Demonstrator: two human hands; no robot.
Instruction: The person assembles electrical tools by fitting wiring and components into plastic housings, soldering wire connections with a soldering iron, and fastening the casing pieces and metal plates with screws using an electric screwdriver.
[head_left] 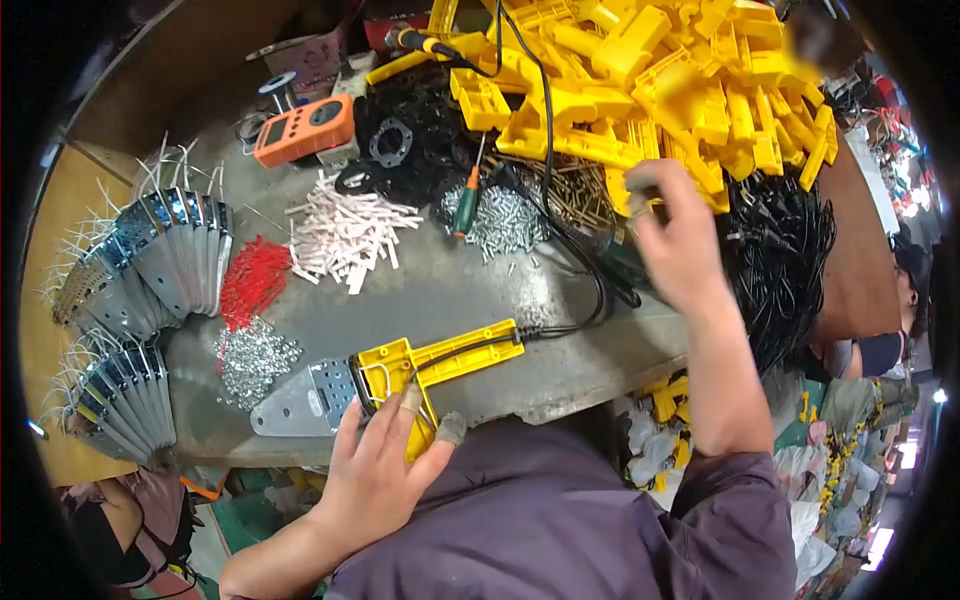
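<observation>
Nearer the person than the screw pile (505, 225), the yellow housing (398, 358) lies on the surface (420, 300), grasped at its near side by the left grip (383, 452). It looks light and stiff; its metal plate (290, 405) may slip, so the rim suits holding. Right of the screw pile, the right grip (678, 220) has curled fingers; I cannot tell whether they grasp anything.

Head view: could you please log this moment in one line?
left hand: on yellow housing | right hand: at yellow pile | black cord: in housing

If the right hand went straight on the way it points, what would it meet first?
Probably the yellow plastic parts heaped just beyond the right hand; depth is unclear, so they may already touch.
</observation>
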